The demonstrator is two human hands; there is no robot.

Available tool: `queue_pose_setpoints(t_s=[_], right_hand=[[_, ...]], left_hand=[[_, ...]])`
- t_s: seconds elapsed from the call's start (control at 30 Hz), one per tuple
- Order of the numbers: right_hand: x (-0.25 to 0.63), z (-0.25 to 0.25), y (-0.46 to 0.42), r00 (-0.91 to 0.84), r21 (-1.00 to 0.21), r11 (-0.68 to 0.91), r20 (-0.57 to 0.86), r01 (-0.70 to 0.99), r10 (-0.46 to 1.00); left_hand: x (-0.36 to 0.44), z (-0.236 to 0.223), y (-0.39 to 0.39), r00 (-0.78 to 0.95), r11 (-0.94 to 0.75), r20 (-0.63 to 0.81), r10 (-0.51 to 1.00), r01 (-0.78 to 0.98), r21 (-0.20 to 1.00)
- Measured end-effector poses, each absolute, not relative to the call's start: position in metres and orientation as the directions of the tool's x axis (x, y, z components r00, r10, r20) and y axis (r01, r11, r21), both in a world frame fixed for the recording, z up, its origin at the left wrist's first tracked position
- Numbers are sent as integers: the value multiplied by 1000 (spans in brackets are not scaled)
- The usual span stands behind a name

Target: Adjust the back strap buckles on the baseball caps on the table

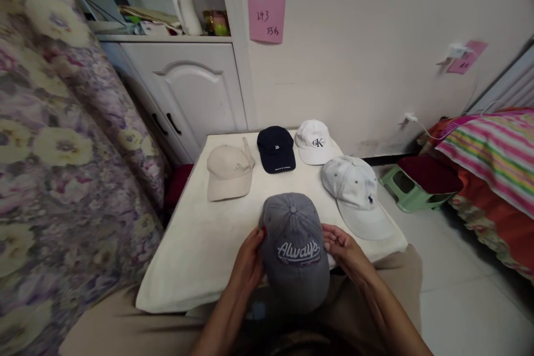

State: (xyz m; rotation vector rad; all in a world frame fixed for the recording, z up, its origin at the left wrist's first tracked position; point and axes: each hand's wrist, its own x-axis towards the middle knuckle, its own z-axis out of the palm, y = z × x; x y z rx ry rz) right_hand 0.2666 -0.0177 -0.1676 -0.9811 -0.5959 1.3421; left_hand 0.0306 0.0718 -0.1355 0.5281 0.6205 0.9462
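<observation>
A grey baseball cap (293,222) with white "Always" lettering is at the near edge of the table, its brim toward me. My left hand (251,256) grips its left side, fingers partly hidden under the rim. On the opposite side, my right hand (340,245) pinches the cap's edge between thumb and fingers. Beyond it lie a beige cap (229,169) with its strap sticking up, a navy cap (276,147), and a white cap (315,142) with black letters. A pale cap (356,192) with a small blue emblem rests to the right.
The caps share a table with a cream cover (192,256), close against the wall. A floral curtain (62,150) hangs at left, beside a white cabinet (187,89). To the right stand a green stool (400,186) and a bed with a striped cover (496,144).
</observation>
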Motion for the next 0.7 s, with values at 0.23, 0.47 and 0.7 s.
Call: queue_pose_setpoints(t_s=[0.23, 0.47, 0.7], right_hand=[[275, -114, 17, 166, -823, 58, -45, -566, 985], [294, -128, 85, 287, -863, 124, -26, -490, 958], [294, -186, 84, 362, -929, 78, -63, -361, 930]], left_hand=[[53, -89, 109, 382, 335, -102, 919, -617, 712], [81, -101, 180, 363, 319, -74, 929, -681, 660], [81, -157, 178, 364, 359, -161, 917, -583, 729]])
